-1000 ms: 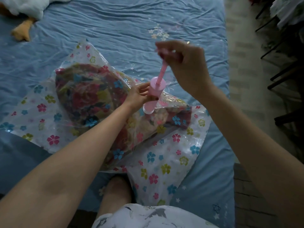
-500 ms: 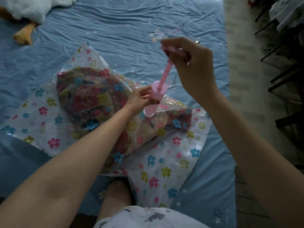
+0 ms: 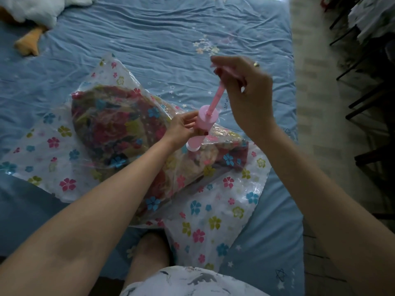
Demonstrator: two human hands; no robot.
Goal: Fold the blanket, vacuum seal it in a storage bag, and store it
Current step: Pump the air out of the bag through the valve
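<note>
Head view, looking down at a blue bedsheet [image 3: 166,35]. Clear storage bag [image 3: 215,212] with little printed flowers spread flat across it, corners poking out bare on every side. Inside the bag: a folded blanket [image 3: 119,129], busy red, green and blue floral print, bunched into a rounded lump under the plastic. Plastic wrinkled over the lump, looser and flatter toward the near corner.

Pink hand pump [image 3: 204,127] standing tilted on top of the bag, its pale base [image 3: 193,147] touching the plastic just below the left hand's grip. Left hand [image 3: 183,129] wrapped round the pump barrel, fingers curled onto it, thumb side toward the camera. Plunger rod [image 3: 215,99] drawn up out of the barrel cap, running up and to the right into the right hand [image 3: 245,92]. Right hand clamped on the top of the rod, fingertips pinched round the handle end, a bit motion-blurred so can't make out the handle shape. Ring [image 3: 256,64] on one finger of that hand.

Bulk of the blanket off to the left of the left hand's grip, a smaller part of it right under the pump and out to the right. Both forearms bare, reaching in from the bottom edge. Knee [image 3: 149,253] and a patterned white garment [image 3: 188,283] at the very bottom. White and orange plush toy [image 3: 32,16] well away at the top left corner of the bed. Dark chair legs [image 3: 363,86] on the tiled floor [image 3: 310,103] far to the right.
</note>
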